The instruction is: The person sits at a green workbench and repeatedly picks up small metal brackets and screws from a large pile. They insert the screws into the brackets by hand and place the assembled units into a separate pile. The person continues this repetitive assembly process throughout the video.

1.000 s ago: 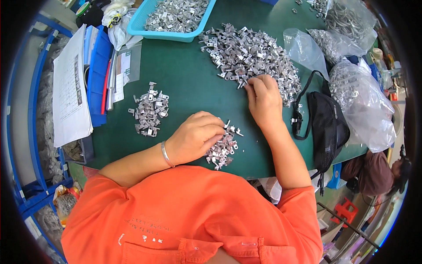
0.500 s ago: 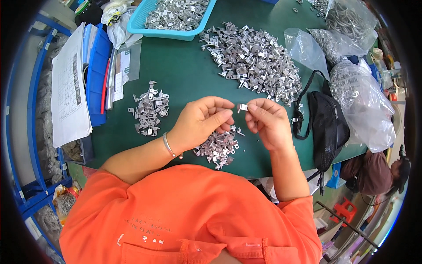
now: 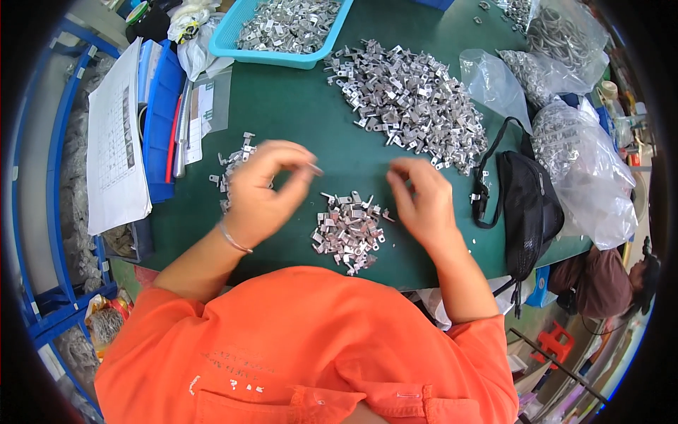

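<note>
My left hand [image 3: 263, 189] is raised over the left side of the green table, partly hiding a small heap of metal brackets [image 3: 240, 159]. Its thumb and forefinger pinch one small metal bracket [image 3: 317, 170], seen edge-on and slightly blurred. My right hand [image 3: 428, 206] hovers at the right, its thumb and forefinger loosely curled and apart, with nothing visible between them. Between the hands, nearer to me, lies another small heap of brackets [image 3: 349, 230]. A much larger pile of similar brackets [image 3: 409, 102] spreads beyond my right hand.
A light-blue plastic basket [image 3: 304, 62] of metal pieces stands at the far side. Papers [image 3: 116, 141] and a blue file holder [image 3: 161, 120] line the left. At the right are a black pouch [image 3: 526, 205] and clear bags of metal parts [image 3: 586, 169]. A person [image 3: 604, 283] sits beyond.
The bracket has passed from my right hand to my left. My left hand has moved left with it, over the left heap; my right hand has drawn slightly down and its fingers have loosened.
</note>
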`<state>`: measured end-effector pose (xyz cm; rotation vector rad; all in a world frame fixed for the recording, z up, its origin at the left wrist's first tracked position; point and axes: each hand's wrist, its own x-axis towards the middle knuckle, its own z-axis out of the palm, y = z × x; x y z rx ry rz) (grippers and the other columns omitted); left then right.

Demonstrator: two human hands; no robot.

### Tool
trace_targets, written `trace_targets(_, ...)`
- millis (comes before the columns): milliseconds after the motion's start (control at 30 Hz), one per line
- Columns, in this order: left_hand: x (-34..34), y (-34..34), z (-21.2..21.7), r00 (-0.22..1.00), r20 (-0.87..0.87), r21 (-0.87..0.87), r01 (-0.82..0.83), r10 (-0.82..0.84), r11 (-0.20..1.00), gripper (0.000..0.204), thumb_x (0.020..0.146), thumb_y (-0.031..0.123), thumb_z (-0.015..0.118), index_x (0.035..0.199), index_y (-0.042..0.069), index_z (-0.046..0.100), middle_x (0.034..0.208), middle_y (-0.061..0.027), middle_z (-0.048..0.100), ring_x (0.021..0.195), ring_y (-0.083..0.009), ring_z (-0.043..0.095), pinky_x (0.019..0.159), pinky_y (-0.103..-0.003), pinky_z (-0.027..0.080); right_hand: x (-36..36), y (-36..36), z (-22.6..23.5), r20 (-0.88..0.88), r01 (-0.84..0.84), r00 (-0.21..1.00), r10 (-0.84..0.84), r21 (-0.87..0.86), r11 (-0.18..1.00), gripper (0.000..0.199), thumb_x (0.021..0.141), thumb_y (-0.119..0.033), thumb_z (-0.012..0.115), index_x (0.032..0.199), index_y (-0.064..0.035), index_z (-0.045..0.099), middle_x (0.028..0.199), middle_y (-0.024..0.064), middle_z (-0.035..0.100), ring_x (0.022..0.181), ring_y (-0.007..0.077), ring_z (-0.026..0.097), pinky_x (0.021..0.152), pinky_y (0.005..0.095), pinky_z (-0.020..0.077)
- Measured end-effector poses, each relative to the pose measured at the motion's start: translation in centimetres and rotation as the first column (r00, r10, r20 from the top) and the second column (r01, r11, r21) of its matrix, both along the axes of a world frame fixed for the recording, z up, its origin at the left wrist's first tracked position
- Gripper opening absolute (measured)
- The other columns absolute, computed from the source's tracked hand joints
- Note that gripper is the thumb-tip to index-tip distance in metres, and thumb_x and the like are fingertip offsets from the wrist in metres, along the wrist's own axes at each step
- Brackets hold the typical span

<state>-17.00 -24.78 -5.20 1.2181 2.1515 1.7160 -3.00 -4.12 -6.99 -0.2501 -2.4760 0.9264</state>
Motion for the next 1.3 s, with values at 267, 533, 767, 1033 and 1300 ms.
trace_targets(267,-3.6,-5.1,-0.3,0.947,-0.314,-0.384,-0.195,0.071,0.903,0.01,0.078,-0.003,0.066,0.088,-0.001,0.066,0.099,-0.0121,0.062,0.09,-0.0253,0.062,0.08,-0.032,0.049,-3.1,2.8,-1.7,0.028,0.079,0.995,-0.091,0.299,0.951,0.015,0.079,-0.005,0.069,0.093,-0.0044,0.064,0.089,0.0109,0.059,0.082,0.0324,0.059,0.069,0.0397,0.0503)
trace_targets(533,0.6,0.1,0.4,0.942,0.327,-0.085,0.102,-0.069,0.991,0.026,0.079,-0.007,0.07,0.103,0.0,0.064,0.1,-0.0093,0.064,0.086,-0.0142,0.063,0.079,-0.025,0.052,0.2,0.2,0.1,-0.035,-0.073,0.979,0.199,-0.98,0.187,0.023,0.089,0.004,0.059,0.112,0.0042,0.058,0.101,0.0143,0.067,0.086,0.02,0.066,0.07,0.0299,0.056)
trace_targets(767,2.9,3.4,0.9,0.575,0.773,0.079,0.33,-0.267,0.941,0.022,0.085,-0.003,0.068,0.106,-0.007,0.061,0.098,-0.0099,0.068,0.088,-0.0139,0.066,0.078,-0.026,0.055,1.8,-1.4,-0.3,-0.186,-0.175,0.966,0.181,-0.982,-0.075,0.024,0.09,0.002,0.06,0.114,0.0038,0.058,0.101,0.0141,0.066,0.087,0.0194,0.066,0.069,0.0304,0.0564)
trace_targets(1033,3.1,2.6,0.6,0.758,0.604,0.001,0.309,-0.247,0.951,0.013,0.084,-0.001,0.069,0.096,-0.002,0.066,0.094,-0.0078,0.068,0.083,-0.0132,0.066,0.072,-0.025,0.055,1.8,-1.7,-0.2,-0.127,-0.174,0.968,0.217,-0.961,0.215,0.018,0.089,0.0,0.064,0.106,0.0039,0.061,0.099,0.0113,0.066,0.083,0.0159,0.064,0.066,0.0265,0.0541)
trace_targets(1300,2.4,0.8,-1.4,0.868,-0.173,-0.164,0.44,-0.465,0.883,0.019,0.069,-0.004,0.07,0.086,0.005,0.069,0.098,-0.007,0.065,0.086,-0.0256,0.06,0.079,-0.036,0.049,-1.3,0.8,2.1,0.037,-0.311,0.95,0.311,0.008,0.95,0.012,0.075,0.003,0.066,0.085,-0.0036,0.066,0.09,0.0097,0.062,0.084,0.03,0.06,0.074,0.0383,0.0498)
